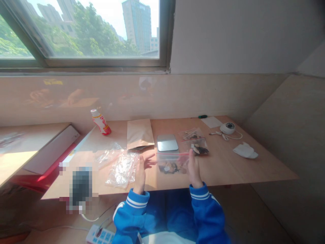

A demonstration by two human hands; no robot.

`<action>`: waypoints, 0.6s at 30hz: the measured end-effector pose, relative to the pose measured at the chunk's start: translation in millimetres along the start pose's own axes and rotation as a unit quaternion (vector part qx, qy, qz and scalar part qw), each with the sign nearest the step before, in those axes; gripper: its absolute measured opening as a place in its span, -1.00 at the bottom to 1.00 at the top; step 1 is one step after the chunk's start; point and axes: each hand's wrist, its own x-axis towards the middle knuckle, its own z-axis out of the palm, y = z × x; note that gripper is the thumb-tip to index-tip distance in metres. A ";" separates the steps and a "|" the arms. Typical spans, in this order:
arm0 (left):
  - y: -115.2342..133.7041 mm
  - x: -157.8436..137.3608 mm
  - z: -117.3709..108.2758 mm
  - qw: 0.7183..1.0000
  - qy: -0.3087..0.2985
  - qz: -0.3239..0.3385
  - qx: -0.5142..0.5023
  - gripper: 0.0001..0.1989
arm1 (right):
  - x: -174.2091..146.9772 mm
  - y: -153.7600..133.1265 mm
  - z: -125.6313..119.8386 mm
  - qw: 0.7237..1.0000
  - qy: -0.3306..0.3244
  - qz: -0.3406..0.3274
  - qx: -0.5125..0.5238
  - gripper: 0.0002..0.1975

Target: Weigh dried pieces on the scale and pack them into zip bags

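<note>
A clear zip bag [167,167] with a red seal line holds brown dried pieces and a small white label. It is in front of me near the table's front edge. My right hand [194,169] grips its right end, thumb on the near side and fingers showing through the plastic. My left hand [142,171] is open, its fingers stretched toward the bag's left end; whether they touch it I cannot tell. Just behind the bag lies a flat scale [167,143] with a shiny square top. Two more filled zip bags, a nearer one [200,149] and a farther one [191,134], lie right of the scale.
Unfilled clear bags [122,169] lie left of my left hand. Behind them are a brown paper pouch [140,134] and a red-white bottle [101,122]. At right sit a white camera [228,128] with its cable, a crumpled tissue [245,150] and a green-handled tool [202,116].
</note>
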 end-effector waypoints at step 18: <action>-16.6 18.5 -52.8 0.994 0.048 0.047 0.085 -0.56 | 65.9 63.1 -78.0 0.819 0.328 -0.235 -0.408 -0.40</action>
